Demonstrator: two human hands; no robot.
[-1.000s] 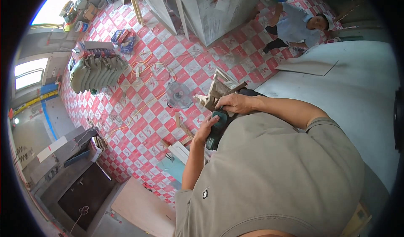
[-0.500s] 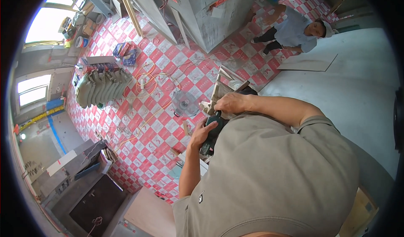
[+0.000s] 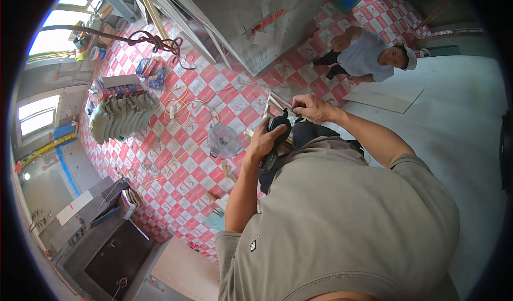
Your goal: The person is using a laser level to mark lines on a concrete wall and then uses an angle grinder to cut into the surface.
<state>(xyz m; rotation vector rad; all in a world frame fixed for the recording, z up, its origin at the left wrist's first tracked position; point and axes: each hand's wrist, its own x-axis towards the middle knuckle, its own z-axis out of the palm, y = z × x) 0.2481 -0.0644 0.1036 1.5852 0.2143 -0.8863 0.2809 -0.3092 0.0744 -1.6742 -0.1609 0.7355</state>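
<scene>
My left hand (image 3: 262, 142) is wrapped around a dark green and black handheld power tool (image 3: 278, 123), held in front of my body with its narrow end pointing away from me. Just to the right of that end, my right hand (image 3: 314, 109) is closed, with its fingertips pinched together. Something small and dark shows at those fingertips, too small to name. A wooden frame (image 3: 276, 101) of pale strips stands just beyond both hands. My body and hands hide part of it.
A clear round fan (image 3: 224, 141) stands on the red-and-white checked floor covering (image 3: 187, 165). Yellow cable (image 3: 179, 106) lies coiled beyond it. A person (image 3: 368, 55) in a light shirt stands at the far right, beside a large pale board (image 3: 454, 103). Grey panels (image 3: 251, 18) rise ahead.
My right hand has come off the front of the power tool and shifted right and away from me. My left hand has raised the tool slightly. The view has shifted a little.
</scene>
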